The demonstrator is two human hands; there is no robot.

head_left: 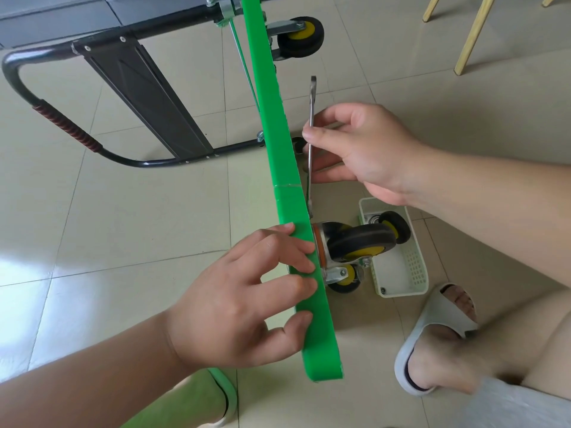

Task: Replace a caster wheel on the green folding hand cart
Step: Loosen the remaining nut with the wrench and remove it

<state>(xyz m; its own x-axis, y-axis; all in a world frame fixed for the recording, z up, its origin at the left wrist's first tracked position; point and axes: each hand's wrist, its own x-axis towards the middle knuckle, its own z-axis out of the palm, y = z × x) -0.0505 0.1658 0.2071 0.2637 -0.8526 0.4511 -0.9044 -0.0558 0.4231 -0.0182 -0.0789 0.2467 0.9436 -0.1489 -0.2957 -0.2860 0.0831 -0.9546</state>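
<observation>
The left hand (247, 298) rests loosely spread fingers on the smooth green plastic deck (319, 341), which stands on edge on the tiled floor (123, 211). On its underside sits a caster (361, 245) with a black rubber tyre, yellow hub and shiny steel fork. Just beside it, a white mesh basket (414, 267) holds a spare wheel (397, 225). Farther off, the right hand (364, 152) pinches a flat steel wrench (311, 118). Beyond lies the black tube handle (18, 61).

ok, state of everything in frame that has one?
green cart deck: stood on edge on the floor.
handle: swung out leftward from the deck.
wrench: upright beside the deck's underside, pinched by right hand.
near caster: against the deck's underside; fastening not visible.
far caster: on its bracket at the deck.
white basket: on the floor, holding a loose caster.
left hand: fingers resting on the deck's top edge.
</observation>
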